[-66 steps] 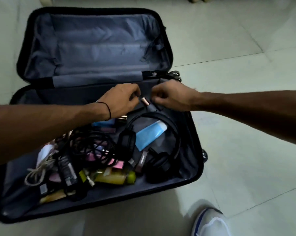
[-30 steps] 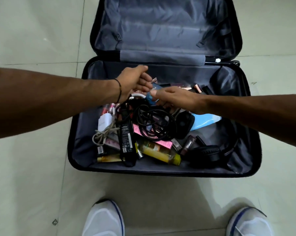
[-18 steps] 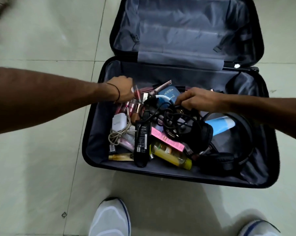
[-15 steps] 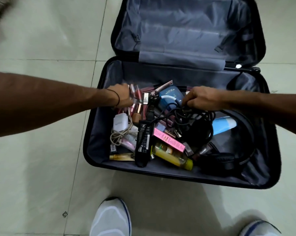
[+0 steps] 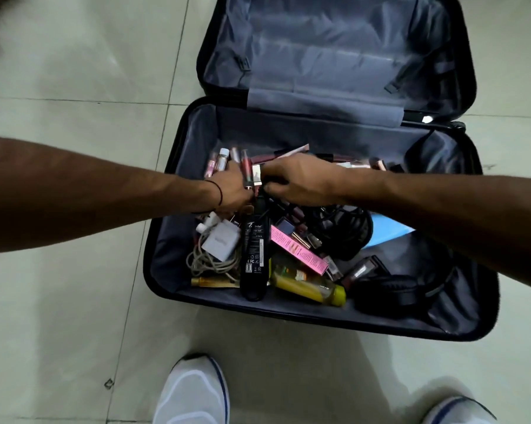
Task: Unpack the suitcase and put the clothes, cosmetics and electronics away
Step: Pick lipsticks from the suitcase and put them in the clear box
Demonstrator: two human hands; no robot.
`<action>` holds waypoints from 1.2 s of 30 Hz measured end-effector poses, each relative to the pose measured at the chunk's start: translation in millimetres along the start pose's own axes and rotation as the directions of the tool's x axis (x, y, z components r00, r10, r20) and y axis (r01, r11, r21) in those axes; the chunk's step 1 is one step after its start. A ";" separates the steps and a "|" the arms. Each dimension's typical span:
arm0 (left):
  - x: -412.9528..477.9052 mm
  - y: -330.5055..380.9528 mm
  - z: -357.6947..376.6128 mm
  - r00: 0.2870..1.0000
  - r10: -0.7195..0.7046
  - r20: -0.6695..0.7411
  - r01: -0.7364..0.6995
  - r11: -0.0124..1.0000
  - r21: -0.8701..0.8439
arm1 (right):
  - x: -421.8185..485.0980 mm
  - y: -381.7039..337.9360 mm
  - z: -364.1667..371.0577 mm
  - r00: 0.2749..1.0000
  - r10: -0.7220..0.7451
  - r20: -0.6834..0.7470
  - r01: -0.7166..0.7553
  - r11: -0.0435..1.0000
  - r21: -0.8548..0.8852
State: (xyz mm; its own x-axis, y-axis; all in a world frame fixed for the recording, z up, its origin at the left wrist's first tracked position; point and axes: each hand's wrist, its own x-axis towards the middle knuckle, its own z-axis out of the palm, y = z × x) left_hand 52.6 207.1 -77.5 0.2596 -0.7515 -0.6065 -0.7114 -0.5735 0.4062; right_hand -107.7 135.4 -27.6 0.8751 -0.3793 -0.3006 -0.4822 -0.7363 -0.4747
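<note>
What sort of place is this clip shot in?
Probably a room indoors, home or lodging: a pale glossy tiled floor, an open black grey-lined suitcase lying on it, a white sneaker beside.

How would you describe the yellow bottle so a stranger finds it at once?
Look along the near wall of the open suitcase. The yellow bottle lies on its side, between the long black adapter and the black headphones. Only it is bright yellow.

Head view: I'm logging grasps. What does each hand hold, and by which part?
The left hand grips a bunch of lip gloss tubes around their lower ends. The right hand curls its fingers on something dark; what cannot be told.
</note>
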 end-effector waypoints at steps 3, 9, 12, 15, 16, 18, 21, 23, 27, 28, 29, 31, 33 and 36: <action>-3.1 -5.4 -10.9 0.992 0.031 -0.122 -0.017 0.993 0.118 | -6.1 7.8 0.8 0.997 0.070 -0.024 -0.068 0.994 0.087; 1.4 -33.3 -34.1 0.947 0.239 -0.216 -0.110 0.870 0.480 | -24.1 26.4 -6.6 0.913 0.405 0.042 -0.403 0.914 -0.044; 4.0 -28.9 -32.0 0.960 0.196 -0.199 -0.090 0.891 0.444 | -13.2 17.4 -13.6 0.925 0.379 -0.023 -0.379 0.924 -0.050; 8.2 -27.8 -30.0 0.971 0.148 -0.188 -0.068 0.925 0.375 | 12.2 7.5 -21.0 0.945 0.313 -0.091 -0.307 0.949 0.075; 10.2 -28.1 -30.6 0.974 0.133 -0.186 -0.061 0.935 0.349 | 22.4 6.7 -21.1 0.943 0.317 -0.098 -0.305 0.945 0.118; 14.8 -28.1 -33.5 0.977 0.108 -0.183 -0.049 0.952 0.302 | 43.0 5.2 -19.2 0.931 0.346 -0.114 -0.326 0.931 0.163; 25.3 -25.1 -38.8 0.985 0.041 -0.170 -0.003 0.976 0.219 | 69.4 5.4 -9.7 0.912 0.386 -0.140 -0.361 0.916 0.175; 28.7 -22.0 -42.8 0.988 -0.007 -0.156 0.035 0.984 0.173 | 83.0 4.3 -2.1 0.903 0.406 -0.144 -0.378 0.907 0.187; 31.1 -21.8 -48.0 0.989 -0.036 -0.141 0.053 0.992 0.116 | 102.9 0.9 15.7 0.836 0.495 -0.238 -0.453 0.866 0.212; 30.3 -22.1 -47.6 0.989 -0.041 -0.142 0.057 0.993 0.107 | 104.5 1.4 22.7 0.815 0.520 -0.255 -0.477 0.853 0.212; 29.8 -22.3 -46.7 0.988 -0.044 -0.150 0.059 0.993 0.100 | 104.2 2.4 29.8 0.804 0.529 -0.271 -0.493 0.848 0.193; 29.6 -22.1 -44.7 0.985 -0.048 -0.164 0.063 0.994 0.087 | 100.2 3.5 41.4 0.808 0.496 -0.318 -0.485 0.866 0.119; 28.3 -21.2 -44.1 0.982 -0.047 -0.182 0.060 0.996 0.064 | 100.4 3.5 44.7 0.814 0.451 -0.366 -0.452 0.888 0.087; 26.7 -20.6 -41.6 0.976 -0.062 -0.208 0.068 0.997 0.021 | 108.8 2.7 43.3 0.830 0.451 -0.328 -0.445 0.890 0.097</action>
State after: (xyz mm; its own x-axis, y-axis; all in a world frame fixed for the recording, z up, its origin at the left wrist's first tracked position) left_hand 101.4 185.4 -73.7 0.4333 -0.7659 -0.4750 -0.7059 -0.6161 0.3495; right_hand -15.6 116.5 -97.4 0.5225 -0.8307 -0.1922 -0.8228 -0.4321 -0.3691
